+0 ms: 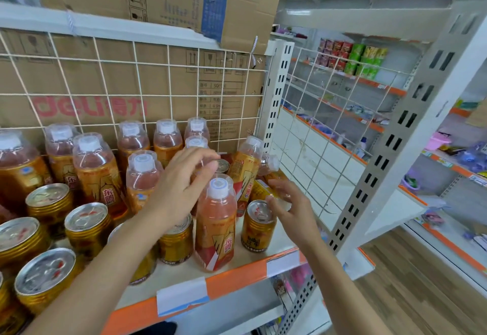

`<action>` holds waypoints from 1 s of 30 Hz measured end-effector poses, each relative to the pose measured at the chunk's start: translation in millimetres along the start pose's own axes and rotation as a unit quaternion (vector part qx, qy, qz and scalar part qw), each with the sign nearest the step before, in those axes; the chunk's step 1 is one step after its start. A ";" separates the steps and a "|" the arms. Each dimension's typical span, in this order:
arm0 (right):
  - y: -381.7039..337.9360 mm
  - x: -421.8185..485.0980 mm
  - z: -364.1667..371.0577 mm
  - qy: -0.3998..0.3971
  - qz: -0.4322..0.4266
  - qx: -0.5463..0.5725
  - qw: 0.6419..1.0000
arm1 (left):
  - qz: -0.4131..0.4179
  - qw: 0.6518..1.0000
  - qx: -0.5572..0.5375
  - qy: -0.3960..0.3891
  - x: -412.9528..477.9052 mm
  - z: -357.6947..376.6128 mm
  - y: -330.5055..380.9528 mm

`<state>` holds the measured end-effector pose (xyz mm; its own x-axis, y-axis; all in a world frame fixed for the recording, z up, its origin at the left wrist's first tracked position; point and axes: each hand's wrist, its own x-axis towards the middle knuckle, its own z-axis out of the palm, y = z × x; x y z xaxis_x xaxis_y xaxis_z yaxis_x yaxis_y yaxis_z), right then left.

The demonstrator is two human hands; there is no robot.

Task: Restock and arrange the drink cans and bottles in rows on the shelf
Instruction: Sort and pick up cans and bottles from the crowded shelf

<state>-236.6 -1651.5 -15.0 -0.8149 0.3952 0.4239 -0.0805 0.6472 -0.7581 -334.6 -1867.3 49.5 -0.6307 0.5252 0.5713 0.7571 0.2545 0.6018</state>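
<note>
On the shelf [237, 268] stand about ten gold-labelled drink bottles [214, 218] and about eight gold cans [259, 229]. The left hand [184, 176] reaches over them, fingers loosely curled, grasping nothing visible. The right hand [290, 203] grips a toppled bottle [268, 176] at the wire side panel [329, 150].

Two bare forearms enter from the lower edge — no sleeve, cuff or glove shows on either. The left hand [184, 176] and the right hand [290, 208] are likewise uncovered: no ring, watch, bracelet or strap is visible at finger or wrist. Fingernails are short and unpainted where they can be made out — motion blur softens the fingertips. Nothing of the upper arms or torso is in view.
</note>
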 end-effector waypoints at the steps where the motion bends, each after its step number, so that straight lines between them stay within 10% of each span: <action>1: 0.6 7.3 0.1 -0.003 0.001 0.005 1.000 | -0.010 1.000 0.016 -0.017 12.1 -0.5 -1.0; 12: 49.3 85.6 10.5 0.070 0.116 0.013 0.991 | -0.045 0.949 0.145 -0.275 131.1 42.3 -10.4; 30: 72.0 107.4 26.9 0.036 0.130 0.008 0.991 | -0.073 0.892 0.189 -0.403 183.7 89.4 -31.0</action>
<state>-345.3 -1579.9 -37.4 -0.7657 0.5936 0.2477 0.1175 0.5076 -0.8535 -458.7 -1706.1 86.0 -0.5150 0.8387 -0.1771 0.7765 0.5440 0.3180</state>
